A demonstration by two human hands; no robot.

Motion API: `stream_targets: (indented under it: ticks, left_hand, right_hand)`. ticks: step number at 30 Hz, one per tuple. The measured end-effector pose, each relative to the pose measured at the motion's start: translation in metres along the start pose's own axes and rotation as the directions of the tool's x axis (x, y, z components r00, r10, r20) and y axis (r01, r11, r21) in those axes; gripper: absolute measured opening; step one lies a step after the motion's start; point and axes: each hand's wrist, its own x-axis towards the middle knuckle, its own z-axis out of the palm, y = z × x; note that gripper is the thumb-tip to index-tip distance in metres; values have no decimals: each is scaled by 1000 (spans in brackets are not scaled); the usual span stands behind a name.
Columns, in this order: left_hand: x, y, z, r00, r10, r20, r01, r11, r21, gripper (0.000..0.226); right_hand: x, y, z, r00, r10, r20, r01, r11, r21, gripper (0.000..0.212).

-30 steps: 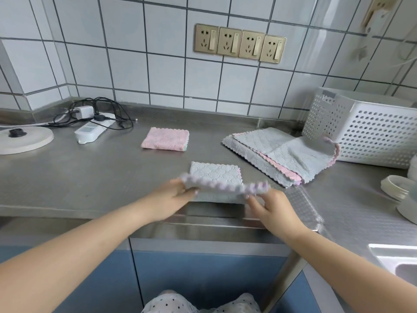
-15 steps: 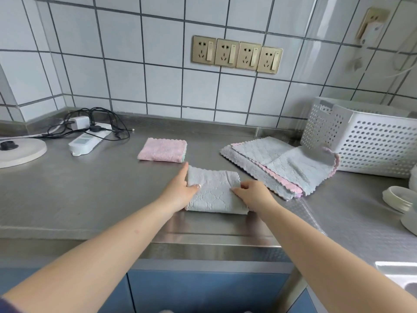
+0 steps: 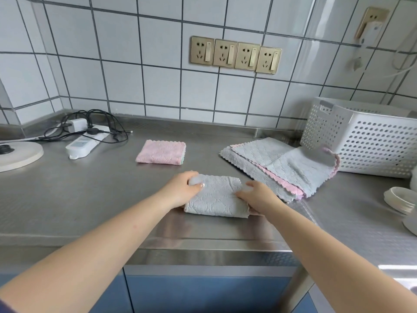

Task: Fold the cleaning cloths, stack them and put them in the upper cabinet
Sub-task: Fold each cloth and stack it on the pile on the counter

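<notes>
Both hands on it: left hand (image 3: 180, 190) and right hand (image 3: 257, 196) curl their fingers round the ends of the folded grey cloth (image 3: 216, 197) near the counter (image 3: 67, 199) edge. I'd lift it level, then square it onto the pink cloth (image 3: 161, 152) behind.

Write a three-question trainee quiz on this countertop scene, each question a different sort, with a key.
1. True or false: the folded pink cloth lies inside the white perforated plastic basket.
2. Multiple choice: the folded grey quilted cloth under the left hand and right hand lies on: A the steel countertop; B the pile of unfolded grey and pink cloths; C the basket.
3. Fill in: the row on the tiled wall has ___ gold sockets.

Key: 1 false; 2 A; 3 four.
</notes>
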Motion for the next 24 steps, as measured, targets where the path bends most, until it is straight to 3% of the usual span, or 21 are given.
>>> stream_targets:
  ticks: [2,4,8,10,13,24]
  left_hand:
    - [0,5,-3,992,72,-105,-54,985,165,49]
    - [1,13,0,970,201,-135,-145,929,341,49]
    - [5,26,24,962,270,31,-245,810,533,44]
    - [9,20,36,963,257,82,-253,760,598,45]
    - [8,6,42,970,219,109,-238,743,625,49]
    - [1,-1,24,990,41,137,-122,748,652,57]
  right_hand:
    - [-1,-3,-7,992,-102,-73,79,960,-267,62]
    - [-4,-11,-6,957,-261,-128,181,879,-441,57]
    - [-4,-35,23,901,-434,-9,349,735,-582,44]
    - [-2,-38,40,905,-414,93,372,669,-643,44]
    - [2,-24,53,933,-316,174,350,678,-646,50]
    - [1,3,38,973,-201,117,223,663,-714,66]
